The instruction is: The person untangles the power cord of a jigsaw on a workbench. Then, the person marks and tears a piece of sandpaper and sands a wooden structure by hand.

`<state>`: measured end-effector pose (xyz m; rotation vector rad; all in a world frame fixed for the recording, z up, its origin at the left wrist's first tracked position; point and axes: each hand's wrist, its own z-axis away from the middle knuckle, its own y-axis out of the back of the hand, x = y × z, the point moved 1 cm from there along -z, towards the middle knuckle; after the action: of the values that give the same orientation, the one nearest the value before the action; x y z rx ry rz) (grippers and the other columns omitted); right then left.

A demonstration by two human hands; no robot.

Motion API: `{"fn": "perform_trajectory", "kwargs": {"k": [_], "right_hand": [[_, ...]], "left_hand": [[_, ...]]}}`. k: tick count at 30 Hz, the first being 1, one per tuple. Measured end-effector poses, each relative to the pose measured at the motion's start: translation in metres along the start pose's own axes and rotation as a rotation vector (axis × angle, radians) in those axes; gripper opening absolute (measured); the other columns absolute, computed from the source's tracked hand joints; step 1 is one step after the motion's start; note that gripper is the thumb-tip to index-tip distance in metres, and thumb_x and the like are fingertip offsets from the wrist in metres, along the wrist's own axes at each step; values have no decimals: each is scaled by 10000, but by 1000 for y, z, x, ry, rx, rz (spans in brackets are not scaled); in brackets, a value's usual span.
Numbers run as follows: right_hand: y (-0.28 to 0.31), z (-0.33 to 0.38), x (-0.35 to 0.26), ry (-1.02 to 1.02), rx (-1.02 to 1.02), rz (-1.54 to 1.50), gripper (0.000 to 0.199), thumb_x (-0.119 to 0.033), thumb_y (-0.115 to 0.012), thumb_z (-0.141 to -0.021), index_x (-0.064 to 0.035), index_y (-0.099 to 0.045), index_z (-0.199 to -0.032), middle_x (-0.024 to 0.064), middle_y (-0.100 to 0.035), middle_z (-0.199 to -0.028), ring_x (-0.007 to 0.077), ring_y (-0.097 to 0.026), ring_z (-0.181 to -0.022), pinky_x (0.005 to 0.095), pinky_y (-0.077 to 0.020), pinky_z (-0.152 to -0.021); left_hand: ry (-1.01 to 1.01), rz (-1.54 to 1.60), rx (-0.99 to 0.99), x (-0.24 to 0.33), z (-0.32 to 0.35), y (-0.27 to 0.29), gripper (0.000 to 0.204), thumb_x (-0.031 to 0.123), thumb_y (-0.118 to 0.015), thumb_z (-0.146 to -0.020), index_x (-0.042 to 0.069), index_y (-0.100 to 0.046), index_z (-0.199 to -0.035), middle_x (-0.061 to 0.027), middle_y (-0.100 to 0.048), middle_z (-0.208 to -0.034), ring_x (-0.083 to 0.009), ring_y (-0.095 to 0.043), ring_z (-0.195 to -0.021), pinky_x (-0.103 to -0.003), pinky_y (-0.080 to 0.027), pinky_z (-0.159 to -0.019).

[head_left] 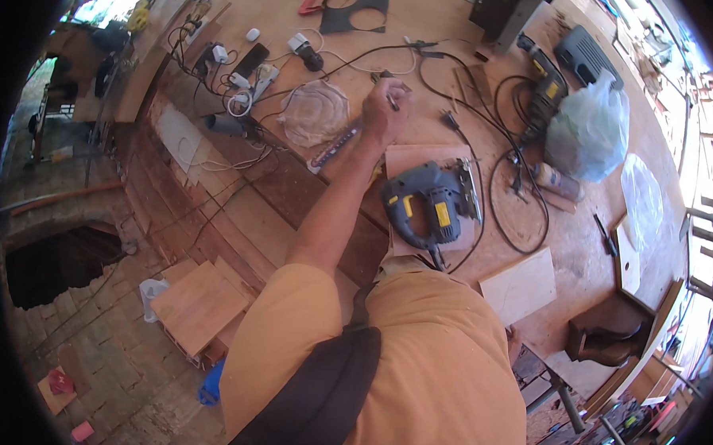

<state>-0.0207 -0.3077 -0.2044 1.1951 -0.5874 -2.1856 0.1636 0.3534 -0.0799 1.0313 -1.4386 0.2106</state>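
Soft daylight covers the tabletop (576,233), white glare washes the right edge, and outlines bow rimward.

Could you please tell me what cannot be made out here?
Head view throughout:
Slim dark object in the bare left hand: too small, and partly covered by that hand.
Right hand's grip: hidden behind the orange cloth shirt.
Contents of the pale, rounded plastic bag: veiled by cloudy plastic.
Far end of the dark, grey-edged piece: cut off by the upper edge.
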Motion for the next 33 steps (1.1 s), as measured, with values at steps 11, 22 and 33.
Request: {"fn": "perform_trajectory", "kwargs": {"k": [11, 22, 33], "right_hand": [[12, -4, -17, -99, -162, 294, 366, -249, -677, -803, 7, -621, -1059, 177, -642, -950, 303, -609, -882, 364, -474, -800], [22, 17, -29, -164, -153, 356, 394, -282, -690, -799, -2, -627, -1069, 185, -641, -1007, 320, -605, -939, 377, -471, -835], [17, 34, -29, -106, -79, 319, 422, -315, -704, -794, -12, -633, -1079, 193, -639, -1064, 337, -601, -995, 391, -468, -869]], "left_hand": [[-45, -270, 158, -96, -86, 13, 423, 140, -716, -727, 21, -531, -1088, -217, -628, -1003, -389, -610, -957, -436, -489, -827], [13, -449, 128, -149, -131, 3, 451, 114, -694, -713, 3, -514, -1111, -237, -606, -1037, -390, -597, -985, -443, -484, -839], [-15, -636, 125, -167, -184, 7, 421, 80, -622, -755, 39, -506, -1158, -227, -601, -1065, -384, -579, -999, -447, -474, -858]]}}
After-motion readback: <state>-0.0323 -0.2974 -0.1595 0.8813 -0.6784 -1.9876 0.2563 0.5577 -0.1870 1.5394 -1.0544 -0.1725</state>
